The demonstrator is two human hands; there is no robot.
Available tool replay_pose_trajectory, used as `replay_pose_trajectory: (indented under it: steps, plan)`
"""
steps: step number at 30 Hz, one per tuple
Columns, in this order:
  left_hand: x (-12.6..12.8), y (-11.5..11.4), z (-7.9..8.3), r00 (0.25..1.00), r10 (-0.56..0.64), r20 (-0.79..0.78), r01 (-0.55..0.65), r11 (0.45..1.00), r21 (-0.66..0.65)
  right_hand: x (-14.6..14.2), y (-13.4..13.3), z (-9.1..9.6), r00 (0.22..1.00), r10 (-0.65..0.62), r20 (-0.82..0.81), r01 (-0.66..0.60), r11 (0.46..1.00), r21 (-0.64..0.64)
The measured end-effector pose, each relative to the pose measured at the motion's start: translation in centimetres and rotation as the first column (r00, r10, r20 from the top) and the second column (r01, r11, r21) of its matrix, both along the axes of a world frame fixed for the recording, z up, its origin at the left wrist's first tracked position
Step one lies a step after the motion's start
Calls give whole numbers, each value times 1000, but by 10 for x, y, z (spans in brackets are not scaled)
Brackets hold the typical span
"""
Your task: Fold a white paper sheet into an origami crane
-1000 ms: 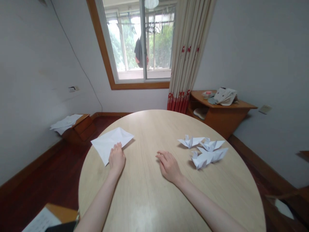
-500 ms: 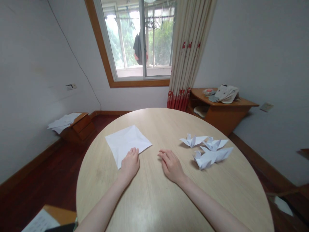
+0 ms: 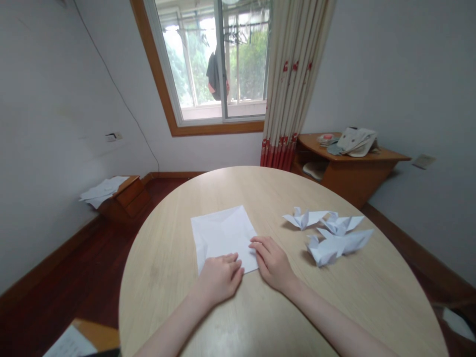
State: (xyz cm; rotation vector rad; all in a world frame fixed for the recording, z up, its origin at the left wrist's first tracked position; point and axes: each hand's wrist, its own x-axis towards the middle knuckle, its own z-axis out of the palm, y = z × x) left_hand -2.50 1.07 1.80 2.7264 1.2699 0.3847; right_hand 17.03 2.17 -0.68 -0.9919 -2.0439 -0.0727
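A white creased sheet of paper (image 3: 223, 233) lies flat on the round wooden table (image 3: 260, 307), just in front of me. My left hand (image 3: 218, 277) rests on its near edge, fingers lying flat and pointing right. My right hand (image 3: 273, 263) lies palm down at the sheet's near right corner, fingers flat on the paper. Neither hand grips anything.
Several folded white paper figures (image 3: 330, 233) lie on the table to the right of my right hand. A wooden corner cabinet (image 3: 345, 168) stands behind the table at right, a low wooden stand with papers (image 3: 115, 191) at left. A window and curtain (image 3: 293, 79) are ahead.
My left hand slid the sheet from the table's left part to the middle in front of me. My right hand moved slightly left onto the sheet's corner.
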Motion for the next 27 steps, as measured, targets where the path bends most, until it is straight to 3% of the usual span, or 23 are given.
replay_pose_trajectory:
  steps: [5, 10, 14, 16, 21, 27]
  plan:
    - [1, -5, -3, 986, -118, 118, 123, 992, -39, 6, -2, -5, 971, -80, 225, 104, 990, -100]
    - [1, -4, -13, 940, -180, 291, 213, 973, -85, 6, -6, 3, 870, -161, 467, 243, 963, -121]
    - [4, -4, -14, 899, -235, 370, 291, 951, -104, 3, -7, 5, 861, -181, 475, 265, 957, -116]
    - [6, -2, -13, 906, -203, 371, 262, 958, -116, 2, -5, 0, 902, -148, 405, 218, 967, -132]
    - [5, 5, -21, 935, 23, 354, 17, 994, -110, 5, 3, -18, 974, -47, 222, 91, 977, -192]
    - [-5, 14, -29, 994, 57, 89, -43, 988, -145, 8, 7, -26, 962, 26, 273, 47, 965, -257]
